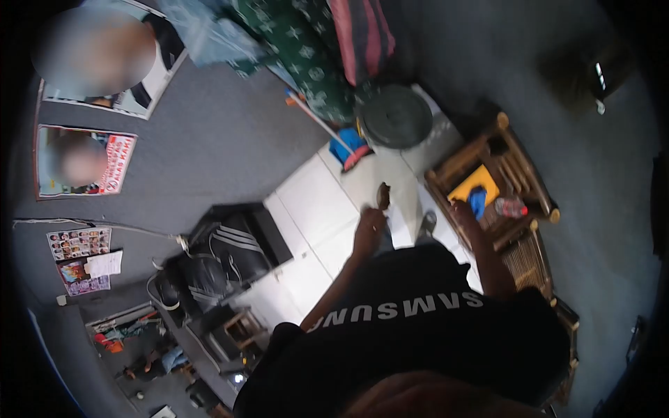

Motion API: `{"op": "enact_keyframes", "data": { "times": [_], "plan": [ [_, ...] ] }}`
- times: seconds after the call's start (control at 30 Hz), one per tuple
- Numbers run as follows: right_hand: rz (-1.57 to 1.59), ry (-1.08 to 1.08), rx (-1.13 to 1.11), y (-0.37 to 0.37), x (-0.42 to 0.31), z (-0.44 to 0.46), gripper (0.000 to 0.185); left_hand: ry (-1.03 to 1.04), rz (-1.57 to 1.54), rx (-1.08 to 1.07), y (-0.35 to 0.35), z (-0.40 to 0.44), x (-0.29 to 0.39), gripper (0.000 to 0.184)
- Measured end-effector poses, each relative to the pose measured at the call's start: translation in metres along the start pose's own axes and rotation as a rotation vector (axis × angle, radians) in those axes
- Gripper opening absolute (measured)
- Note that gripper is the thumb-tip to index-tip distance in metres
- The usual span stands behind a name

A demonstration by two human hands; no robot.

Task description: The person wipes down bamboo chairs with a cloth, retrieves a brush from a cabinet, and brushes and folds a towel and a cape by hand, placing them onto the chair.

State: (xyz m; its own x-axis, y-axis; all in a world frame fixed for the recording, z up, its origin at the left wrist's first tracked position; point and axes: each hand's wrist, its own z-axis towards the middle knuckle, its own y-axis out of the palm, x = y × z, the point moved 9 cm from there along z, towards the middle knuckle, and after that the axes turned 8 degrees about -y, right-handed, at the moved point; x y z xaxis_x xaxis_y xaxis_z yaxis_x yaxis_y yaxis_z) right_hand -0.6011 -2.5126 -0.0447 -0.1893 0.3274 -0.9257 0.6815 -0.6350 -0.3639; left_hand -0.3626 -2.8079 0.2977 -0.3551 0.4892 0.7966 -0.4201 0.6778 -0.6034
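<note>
My left hand point(371, 226) is out in front of my body above the white tiled floor, its fingers curled closed. A small dark brown object point(383, 196) sticks out past these fingers; its kind is too blurred to tell. My right hand point(463, 211) is at the near side of a brown bamboo chair point(500, 117). Right beside its fingers lies a crumpled blue cloth-like thing point(477, 201) on a flat yellow item point(486, 182). Whether the right fingers touch it is unclear. A clear bottle with a red cap point(512, 207) lies on the chair seat.
A round dark lidded bin point(396, 117) stands ahead, beside a blue and pink broom or dustpan point(348, 148). Black bags with white stripes point(240, 252) sit to the left. Green patterned fabric point(300, 56) hangs ahead. My sandalled foot point(428, 223) is on the tiles.
</note>
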Motion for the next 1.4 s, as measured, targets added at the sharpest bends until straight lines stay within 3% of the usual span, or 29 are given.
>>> {"op": "enact_keyframes", "data": {
  "times": [0.07, 0.13, 0.2, 0.23, 0.27, 0.33, 0.37, 0.4, 0.5, 0.63, 0.7, 0.8, 0.87, 0.93, 1.0, 1.03, 1.07, 1.13, 1.2, 1.23, 1.33, 1.4],
  "plan": [
    [0.669, 0.150, -0.101, 0.050, -0.138, 0.011, 0.046, -0.081, 0.080, -0.125, -0.007, 0.027, 0.015, 0.024],
    [0.926, 0.652, -0.163, 0.092, -0.263, 0.025, 0.042, 0.022, 0.152, -0.189, -0.024, 0.047, 0.038, 0.026],
    [1.195, 0.647, -0.098, 0.112, -0.368, 0.047, 0.045, 0.260, 0.245, -0.194, -0.041, 0.062, 0.063, 0.033],
    [1.263, 0.569, -0.100, 0.123, -0.377, 0.064, 0.041, 0.348, 0.221, -0.230, -0.047, 0.066, 0.074, 0.039],
    [1.331, 0.493, -0.102, 0.133, -0.379, 0.084, 0.037, 0.603, 0.233, -0.165, -0.052, 0.065, 0.083, 0.042],
    [1.359, 0.455, 0.000, 0.133, -0.375, 0.111, 0.029, 0.561, 0.309, -0.282, -0.049, 0.070, 0.074, 0.053],
    [1.322, 0.421, 0.079, 0.122, -0.377, 0.121, 0.028, 0.583, 0.320, -0.268, -0.060, 0.072, 0.080, 0.054],
    [1.286, 0.387, 0.157, 0.110, -0.391, 0.129, 0.027, 0.734, 0.380, -0.261, -0.080, 0.070, 0.093, 0.055],
    [1.052, 0.333, 0.276, 0.069, -0.394, 0.148, 0.025, 0.702, 0.356, -0.176, -0.154, 0.118, 0.131, 0.068],
    [0.856, 0.350, 0.305, 0.048, -0.383, 0.163, 0.025, 0.717, 0.280, 0.327, -0.317, 0.190, 0.227, 0.049],
    [0.718, 0.300, 0.244, 0.042, -0.397, 0.175, 0.025, 0.833, 0.240, 0.528, -0.391, 0.213, 0.291, 0.035],
    [0.585, 0.235, 0.177, 0.037, -0.427, 0.180, 0.022, 0.982, 0.265, 0.743, -0.478, 0.260, 0.374, 0.028],
    [0.547, 0.186, 0.131, 0.036, -0.432, 0.187, 0.020, 0.948, 0.226, 0.788, -0.532, 0.320, 0.416, 0.028],
    [0.585, 0.179, 0.132, 0.036, -0.416, 0.191, 0.019, 0.833, 0.049, 0.802, -0.582, 0.370, 0.449, 0.041],
    [0.543, 0.198, 0.131, 0.025, -0.404, 0.191, 0.019, 0.512, -0.061, 1.200, -0.643, 0.419, 0.436, 0.059],
    [0.485, 0.215, 0.130, 0.014, -0.404, 0.188, 0.020, 0.373, -0.177, 1.232, -0.669, 0.448, 0.422, 0.061],
    [0.428, 0.230, 0.131, 0.004, -0.402, 0.188, 0.021, 0.295, -0.346, 1.097, -0.687, 0.485, 0.403, 0.064],
    [0.331, 0.151, 0.188, -0.016, -0.360, 0.198, 0.020, 0.236, -0.761, 0.574, -0.698, 0.561, 0.389, 0.069],
    [0.333, 0.131, 0.229, -0.039, -0.323, 0.198, 0.020, 0.230, -0.849, 0.380, -0.687, 0.568, 0.401, 0.072],
    [0.384, 0.152, 0.240, -0.050, -0.315, 0.193, 0.020, 0.231, -0.828, 0.362, -0.718, 0.602, 0.395, 0.063],
    [0.333, 0.228, 0.274, -0.084, -0.306, 0.185, 0.021, 0.300, -0.297, 1.102, -0.764, 0.536, 0.444, 0.041],
    [0.291, 0.237, 0.313, -0.104, -0.315, 0.179, 0.023, 0.451, -0.150, 1.333, -0.776, 0.500, 0.494, 0.040]
  ]
}}
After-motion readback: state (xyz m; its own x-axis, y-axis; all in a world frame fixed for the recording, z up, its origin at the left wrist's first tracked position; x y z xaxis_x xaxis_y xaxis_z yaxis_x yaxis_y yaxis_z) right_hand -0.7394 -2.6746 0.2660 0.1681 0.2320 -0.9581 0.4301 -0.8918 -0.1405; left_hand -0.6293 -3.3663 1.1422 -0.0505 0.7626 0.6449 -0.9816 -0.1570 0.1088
